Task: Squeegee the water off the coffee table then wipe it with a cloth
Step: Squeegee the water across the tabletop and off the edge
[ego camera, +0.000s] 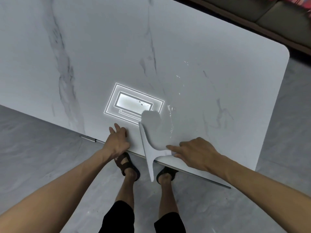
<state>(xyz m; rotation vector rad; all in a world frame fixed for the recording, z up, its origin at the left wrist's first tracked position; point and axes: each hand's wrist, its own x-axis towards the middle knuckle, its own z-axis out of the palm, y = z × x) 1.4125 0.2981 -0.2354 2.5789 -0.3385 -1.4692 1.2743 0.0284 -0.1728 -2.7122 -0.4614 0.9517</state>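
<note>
You're on the squeegee step: your right hand (196,153) pinches the squeegee (149,153) handle between straight index finger and thumb. The blade sits just beyond those fingertips, overhanging the coffee table (101,47) near edge, and the water (151,128) is pooled between blade and index finger. Your left hand (117,142) lies flat, fingers spread, just left of the blade. Next, I'd say press the blade flat and sweep the pool over the near edge; no cloth is in view.
</note>
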